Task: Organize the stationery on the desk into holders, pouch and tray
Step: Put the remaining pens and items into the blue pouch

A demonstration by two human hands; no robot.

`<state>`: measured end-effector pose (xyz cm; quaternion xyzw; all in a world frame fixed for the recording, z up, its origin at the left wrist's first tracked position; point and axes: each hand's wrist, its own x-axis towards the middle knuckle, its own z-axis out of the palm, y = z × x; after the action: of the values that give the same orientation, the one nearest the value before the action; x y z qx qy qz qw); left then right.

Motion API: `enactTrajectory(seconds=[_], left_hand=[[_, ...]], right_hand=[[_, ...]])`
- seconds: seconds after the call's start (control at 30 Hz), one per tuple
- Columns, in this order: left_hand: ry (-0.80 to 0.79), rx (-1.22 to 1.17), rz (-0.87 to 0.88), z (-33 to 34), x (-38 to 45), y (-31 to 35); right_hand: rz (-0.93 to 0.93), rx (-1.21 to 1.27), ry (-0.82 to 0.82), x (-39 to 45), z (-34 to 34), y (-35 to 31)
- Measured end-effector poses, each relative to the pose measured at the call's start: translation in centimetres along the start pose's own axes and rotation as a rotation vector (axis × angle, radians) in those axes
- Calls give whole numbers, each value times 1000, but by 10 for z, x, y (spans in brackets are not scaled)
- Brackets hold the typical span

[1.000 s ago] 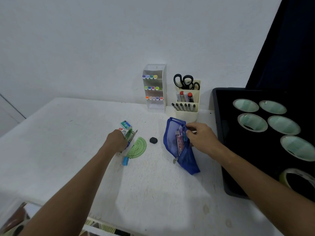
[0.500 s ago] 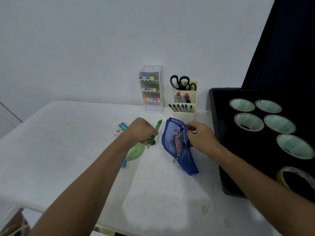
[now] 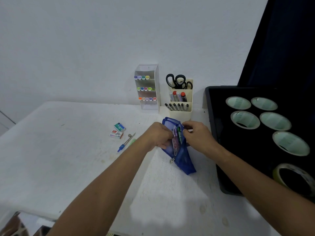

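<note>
A blue mesh pouch (image 3: pixel 183 159) lies open on the white desk (image 3: pixel 68 159), its mouth towards the wall. My left hand (image 3: pixel 159 135) curls its fingers on the left rim of the mouth, and my right hand (image 3: pixel 196 133) pinches the right rim. A green pen (image 3: pixel 179 133) stands in the opening between the hands, beside a purple-pink item (image 3: pixel 175 143). Left of my arm lie two small staple boxes (image 3: pixel 120 127) (image 3: pixel 116 134) and a blue-tipped compass (image 3: pixel 127 142). A green protractor (image 3: pixel 133 141) shows only as a sliver behind my left forearm.
Against the wall stand a clear marker holder (image 3: pixel 149 87) and a cream holder (image 3: pixel 181 103) with pens and black scissors (image 3: pixel 178 81). A black tray (image 3: pixel 214 133) with several tape rolls (image 3: pixel 245 119) fills the right side. The desk's front edge is near my elbows.
My left hand picked a green pen from the pile at the left, carried it right and put it into the pouch. My right hand stayed on the pouch's rim.
</note>
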<state>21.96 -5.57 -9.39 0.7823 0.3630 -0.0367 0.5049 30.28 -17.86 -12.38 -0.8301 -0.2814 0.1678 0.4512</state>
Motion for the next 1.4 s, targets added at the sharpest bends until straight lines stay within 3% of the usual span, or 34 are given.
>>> enactTrajectory(seconds=[0.17,0.3,0.43,0.67,0.93,1.03,1.2,1.33,1.4], left_hand=[[149,115,13,-36,7,-22],[327,481,-15,-61,8,-48],[329,759,-113,-64,3,-72],[295,838,-115,-47,2,-87],[216,745,-181,-53,5,-85],[289,649,-183,-54,9,-73],[395,456,-35,-47,2,-35],[266,117,60,-30,-4,-13],[192,84,53,-18,-4,-6]], right_hand=[[-9,-22,-23,0,2,0],[-17,-37,-29,-1,2,-1],[-21,-46,-28,-2,2,-1],[-12,-29,-29,-4,1,-3],[-17,-34,-23,-4,1,-1],[-15,-28,-3,-4,1,-1],[7,-7,30,-4,-2,-2],[3,1,48,-4,-4,-2],[3,12,51,-4,-5,-2]])
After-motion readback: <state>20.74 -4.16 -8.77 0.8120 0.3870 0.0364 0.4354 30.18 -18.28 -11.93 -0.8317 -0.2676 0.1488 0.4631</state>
